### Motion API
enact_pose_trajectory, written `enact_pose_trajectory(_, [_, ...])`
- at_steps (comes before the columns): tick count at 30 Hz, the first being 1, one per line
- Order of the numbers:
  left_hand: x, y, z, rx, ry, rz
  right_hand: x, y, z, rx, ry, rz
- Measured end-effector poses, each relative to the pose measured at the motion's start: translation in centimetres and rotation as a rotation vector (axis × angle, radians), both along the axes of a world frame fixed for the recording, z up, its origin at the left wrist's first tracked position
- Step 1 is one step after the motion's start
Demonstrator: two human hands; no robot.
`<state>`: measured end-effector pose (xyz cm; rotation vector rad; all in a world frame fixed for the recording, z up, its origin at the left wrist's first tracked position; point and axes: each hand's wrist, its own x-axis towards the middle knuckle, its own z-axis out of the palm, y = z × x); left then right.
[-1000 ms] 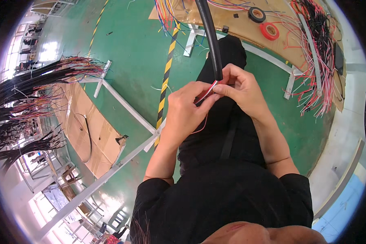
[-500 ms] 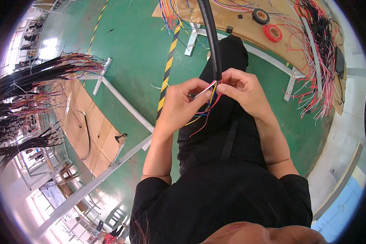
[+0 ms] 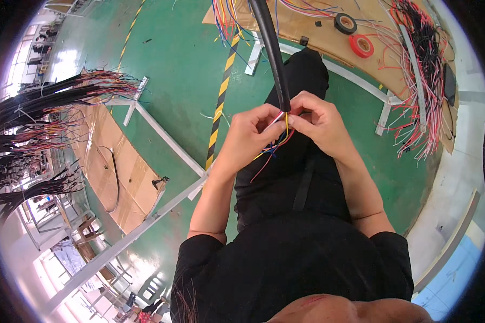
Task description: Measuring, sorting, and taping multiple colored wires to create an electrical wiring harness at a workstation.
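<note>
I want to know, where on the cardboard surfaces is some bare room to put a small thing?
Bare patches: on the upper-right cardboard, between the small black block and the red tape roll; on the left cardboard, low, right of the curved black cable. Crowded: the upper-right cardboard's right end, under the wire heap.

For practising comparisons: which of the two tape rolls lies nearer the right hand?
The red roll; the black roll lies farther from the right hand.
</note>
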<state>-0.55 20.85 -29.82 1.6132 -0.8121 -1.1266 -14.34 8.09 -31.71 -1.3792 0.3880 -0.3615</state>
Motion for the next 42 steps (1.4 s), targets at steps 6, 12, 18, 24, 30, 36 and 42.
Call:
enact_pose_trajectory(6, [-0.7, -0.5, -0.8, -0.196, -0.931, 0.154, 0.8, 1.3, -0.3, 0.155, -0.016, -0.093])
enact_pose_trajectory(12, [-1.4, -0.5, -0.7, -0.130, -1.123, 0.205, 1.4, 1.6, -0.3, 0.131, 0.091, -0.071])
enact_pose_trajectory(18, [-1.3, -0.5, -1.7, -0.187, -1.143, 0.268, 2.6, 3.2, -0.7, 0.036, 0.016, -0.340])
enact_pose_trajectory(24, [-1.2, -0.2, -1.6, -0.152, -1.163, 0.238, 2.6, 3.0, -1.0, -0.262, 0.132, -0.286])
enact_pose_trajectory(30, [-0.8, -0.1, -1.9, -0.145, -1.246, 0.214, 2.7, 2.8, -1.8, 0.270, -0.004, -0.184])
enact_pose_trajectory(36, [-2.6, 0.5, -2.6, 0.058, -1.251, 0.101, 3.5, 3.1, -2.0, 0.197, 0.027, -0.238])
enact_pose_trajectory(42, [-4.7, 1.9, -3.9, -0.163, -0.644, 0.259, 3.8, 2.6, -1.5, 0.075, 0.148, -0.147])
